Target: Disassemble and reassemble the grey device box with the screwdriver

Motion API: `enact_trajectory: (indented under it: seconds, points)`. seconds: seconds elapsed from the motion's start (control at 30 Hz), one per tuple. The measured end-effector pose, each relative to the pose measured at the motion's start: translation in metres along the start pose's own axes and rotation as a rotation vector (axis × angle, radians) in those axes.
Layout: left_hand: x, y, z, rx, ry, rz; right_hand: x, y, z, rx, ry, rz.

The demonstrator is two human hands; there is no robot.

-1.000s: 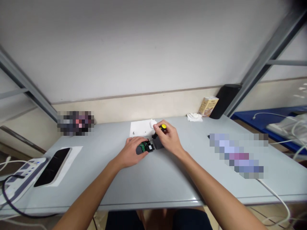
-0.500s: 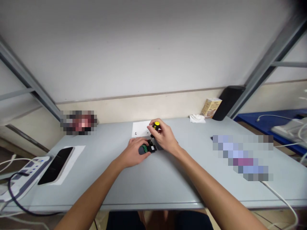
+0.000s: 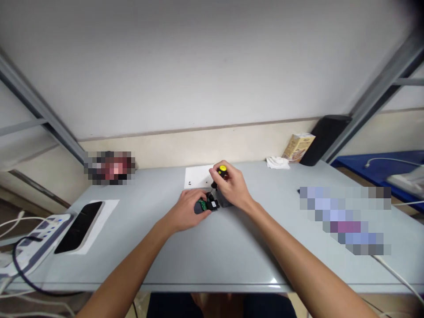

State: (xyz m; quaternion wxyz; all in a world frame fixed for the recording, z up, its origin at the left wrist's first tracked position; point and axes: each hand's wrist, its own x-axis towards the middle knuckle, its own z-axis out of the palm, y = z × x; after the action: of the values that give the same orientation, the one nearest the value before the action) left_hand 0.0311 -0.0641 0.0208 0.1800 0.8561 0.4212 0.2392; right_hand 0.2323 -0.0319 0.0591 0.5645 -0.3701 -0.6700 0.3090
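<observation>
Near the middle of the desk, my left hand [image 3: 188, 209] grips a small black device [image 3: 213, 204] with a green circuit board showing. My right hand [image 3: 232, 183] is closed around a black screwdriver with a yellow cap [image 3: 222, 169]. The screwdriver is tilted, its shaft pointing down at the device; whether the tip touches it cannot be made out. Behind the hands lies a white sheet [image 3: 197, 176] with several tiny dark pieces on it. A dark grey object [image 3: 225, 202] is partly hidden under my right hand.
A phone [image 3: 79, 227] rests on white paper at the left, beside a white power strip [image 3: 49, 238] with cables. Crumpled tissue [image 3: 277, 163], a yellow carton [image 3: 299, 148] and a black cylinder [image 3: 326, 139] stand at the back right. Blurred items lie at both sides.
The view has shifted slightly, so most things sit a little differently in the picture. The screwdriver leans more to the right, and my right hand has shifted slightly with it. Both hands keep their holds.
</observation>
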Motion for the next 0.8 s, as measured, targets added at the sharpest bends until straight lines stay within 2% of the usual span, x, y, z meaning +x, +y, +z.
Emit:
enact_trajectory:
  seconds: [0.17, 0.8]
  points:
    - [-0.0008, 0.0019, 0.0004, -0.030, 0.018, -0.023, 0.0014, -0.0005, -0.0051, 0.020, 0.076, 0.022]
    - [-0.0003, 0.0024, -0.0004, -0.006, 0.024, -0.023, -0.0004, -0.0005, -0.0019, 0.069, 0.040, 0.078]
